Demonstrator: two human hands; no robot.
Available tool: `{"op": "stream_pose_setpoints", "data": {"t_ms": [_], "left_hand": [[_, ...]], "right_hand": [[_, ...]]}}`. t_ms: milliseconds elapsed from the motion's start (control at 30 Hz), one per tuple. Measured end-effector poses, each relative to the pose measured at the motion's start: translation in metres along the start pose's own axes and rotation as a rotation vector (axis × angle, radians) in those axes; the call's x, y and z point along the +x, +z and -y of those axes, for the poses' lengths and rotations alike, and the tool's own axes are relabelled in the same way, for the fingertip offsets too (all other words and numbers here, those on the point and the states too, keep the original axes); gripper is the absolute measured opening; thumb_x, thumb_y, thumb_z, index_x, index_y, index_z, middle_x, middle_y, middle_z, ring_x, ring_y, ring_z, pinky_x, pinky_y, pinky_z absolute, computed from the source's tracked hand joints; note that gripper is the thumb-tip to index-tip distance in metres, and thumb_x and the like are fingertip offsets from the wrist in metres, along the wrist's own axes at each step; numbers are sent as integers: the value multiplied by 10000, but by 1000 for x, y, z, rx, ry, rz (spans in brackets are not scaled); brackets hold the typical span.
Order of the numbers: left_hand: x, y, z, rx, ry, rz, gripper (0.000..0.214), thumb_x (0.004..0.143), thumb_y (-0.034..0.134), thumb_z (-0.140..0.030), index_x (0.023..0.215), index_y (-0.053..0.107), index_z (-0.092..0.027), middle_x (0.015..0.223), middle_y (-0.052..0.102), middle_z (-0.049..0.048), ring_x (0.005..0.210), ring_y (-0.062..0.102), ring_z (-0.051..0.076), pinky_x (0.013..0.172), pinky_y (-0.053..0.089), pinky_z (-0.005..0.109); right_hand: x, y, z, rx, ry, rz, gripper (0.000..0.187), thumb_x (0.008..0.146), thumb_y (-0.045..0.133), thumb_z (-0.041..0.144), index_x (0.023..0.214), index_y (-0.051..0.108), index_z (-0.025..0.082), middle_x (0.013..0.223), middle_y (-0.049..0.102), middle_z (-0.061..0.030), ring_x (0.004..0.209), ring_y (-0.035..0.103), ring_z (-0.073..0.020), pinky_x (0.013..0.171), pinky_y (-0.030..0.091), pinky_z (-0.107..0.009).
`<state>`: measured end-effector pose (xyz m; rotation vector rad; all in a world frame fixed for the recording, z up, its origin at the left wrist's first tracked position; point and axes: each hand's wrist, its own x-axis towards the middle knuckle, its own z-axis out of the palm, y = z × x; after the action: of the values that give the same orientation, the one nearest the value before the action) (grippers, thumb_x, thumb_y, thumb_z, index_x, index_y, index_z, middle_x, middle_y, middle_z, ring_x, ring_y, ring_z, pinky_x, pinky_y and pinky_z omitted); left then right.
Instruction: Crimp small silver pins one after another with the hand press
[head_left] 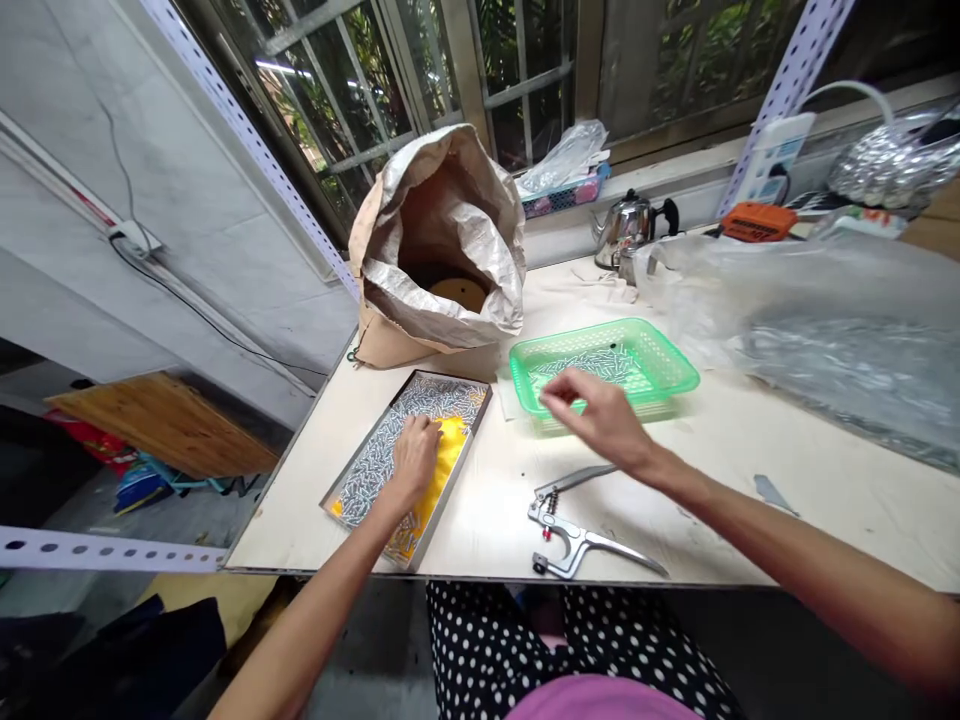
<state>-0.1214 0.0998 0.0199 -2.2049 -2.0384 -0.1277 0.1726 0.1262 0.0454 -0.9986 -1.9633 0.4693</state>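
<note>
My left hand (pixel 416 460) reaches into a shallow metal tray (pixel 455 462) on the table. Its fingers are curled down at the small silvery screw-like pieces (pixel 375 450), next to a bare yellow patch of the tray's bottom; what they grip is hidden. Over the near edge of a green plastic basket (pixel 671 375) is my right hand (pixel 604 420), thumb and fingers pinched together. Anything in that pinch is too small to make out. More small silvery pieces (pixel 600 362) lie in the basket. Hand press pliers (pixel 574 545) with a spring rest below my right hand.
An open woven sack (pixel 435 230) stands behind the tray. Farther back are a metal kettle (pixel 626 230) and an orange box (pixel 757 221). A large clear plastic bag (pixel 862 340) covers the right side. A grey flat scrap (pixel 772 492) lies near the front right.
</note>
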Motion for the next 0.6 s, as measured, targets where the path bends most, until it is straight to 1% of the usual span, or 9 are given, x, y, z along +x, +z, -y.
{"op": "stream_pose_setpoints", "data": {"t_ms": [100,167,200,267,367,400,467,533,600], "left_hand": [[13,15,14,16,43,110,245,917,441,-194,802,657,-186,934,618,95,975,486,240,758,425,329],[15,20,19,-13,71,127,263,904,430,-180,738,634,-190,892,623,100,959,495,247,772,426,340],[16,21,19,-40,79,120,264,898,428,-177,722,625,-192,880,629,101,951,503,249,782,429,345],[13,16,15,-132,73,80,251,890,434,-192,721,619,-193,874,645,99,935,528,248,808,437,355],[-2,2,-8,-420,-6,71,188,866,488,-251,780,642,-184,862,675,75,858,588,217,807,462,342],[-10,-2,-21,-558,-51,124,169,848,517,-278,803,648,-182,838,680,61,800,603,198,765,475,323],[-29,-7,-48,-845,-158,321,169,795,578,-326,826,645,-174,735,658,27,646,592,158,619,474,275],[-47,-7,-74,-1046,-238,536,206,730,639,-344,826,628,-163,648,620,-4,533,542,123,523,432,241],[-60,-4,-92,-1135,-308,674,231,686,677,-350,790,611,-155,589,591,-22,482,498,99,487,391,221]], "right_hand": [[24,-31,-10,-308,0,-139,184,938,504,259,1038,629,168,992,646,-120,947,585,-266,835,460,-405],[19,-42,-10,-420,-22,-121,216,946,501,252,1097,623,156,1059,624,-143,1017,568,-288,879,444,-420],[11,-43,-8,-425,-28,-70,213,958,484,254,1081,627,156,1041,621,-137,1000,575,-277,870,448,-405],[-16,-38,-3,-357,-26,117,217,984,441,259,977,638,169,936,623,-95,889,597,-228,802,462,-351],[-68,-25,2,-257,38,459,182,972,494,305,911,621,190,891,614,-50,782,601,-184,696,451,-303],[-84,-21,3,-247,58,545,161,954,534,332,927,612,194,916,611,-46,781,600,-183,682,443,-299],[-110,-17,2,-251,80,653,163,921,592,355,957,588,196,960,598,-48,797,595,-187,675,429,-299],[-126,-14,1,-263,93,696,122,924,586,309,953,565,192,966,586,-50,807,583,-187,675,412,-296],[-132,-13,0,-282,112,698,58,942,541,244,933,552,187,953,586,-53,794,572,-181,657,387,-291]]}}
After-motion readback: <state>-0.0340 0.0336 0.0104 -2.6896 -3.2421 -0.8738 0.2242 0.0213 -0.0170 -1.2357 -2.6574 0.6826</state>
